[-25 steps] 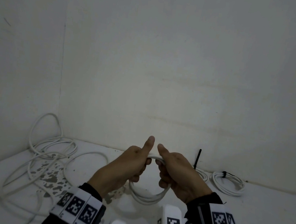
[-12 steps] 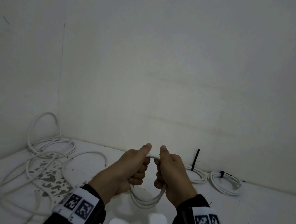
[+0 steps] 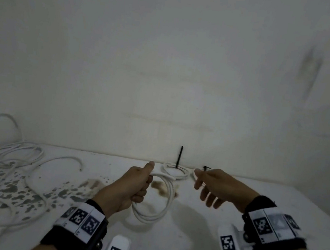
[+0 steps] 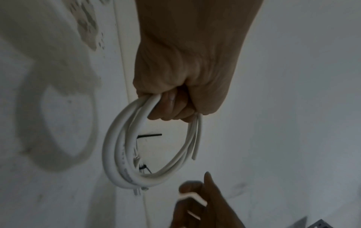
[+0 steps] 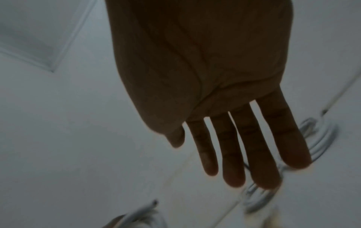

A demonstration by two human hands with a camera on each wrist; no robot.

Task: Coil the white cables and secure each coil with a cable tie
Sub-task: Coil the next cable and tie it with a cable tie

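While the left hand (image 3: 130, 187) grips the coil (image 3: 155, 205), right hand (image 3: 216, 189) empty, fingers spread; fetch 1 tie, keep loops bunched tight.

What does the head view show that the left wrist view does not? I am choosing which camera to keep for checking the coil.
Only the head view shows the loose white cables piled at the left, the tied coil by the wall with its upright black tie, and the whole right hand with its fingers spread, holding nothing.

Only the left wrist view shows the cut cable end hanging free from the coil.

Both show the left hand gripping the untied white coil above the table.
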